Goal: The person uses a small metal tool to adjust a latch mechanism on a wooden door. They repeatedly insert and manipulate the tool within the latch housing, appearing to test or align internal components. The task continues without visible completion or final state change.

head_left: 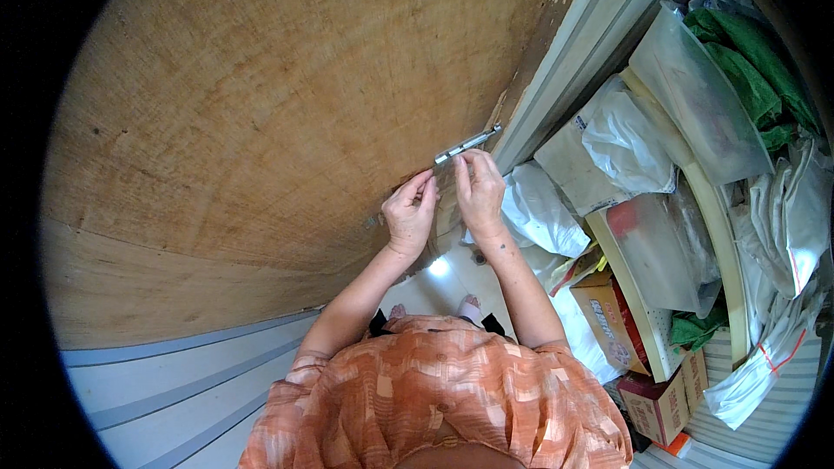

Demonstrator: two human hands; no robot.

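Observation:
A silver metal slide bolt [467, 144] sits against the wooden door panel [287, 78], close to its right edge and slanting up to the right. The thumb and forefinger of my right hand [479, 189] are closed at the bolt's lower side, near its middle. My left hand [408, 211] is just left of the bolt's lower end, thumb and forefinger pinched together at the panel. Whatever is between the left fingertips is too small to make out. Both forearms reach up from the lower edge.
At right, shelves [635, 321] hold translucent plastic bins [695, 95], white plastic bags [621, 139] and green cloth [747, 69]. Cardboard boxes [653, 408] stand below. A pale door frame [552, 56] runs beside the panel. Grey-white ribbed panelling [191, 382] lies at lower left, and my feet [470, 305] are on a pale floor.

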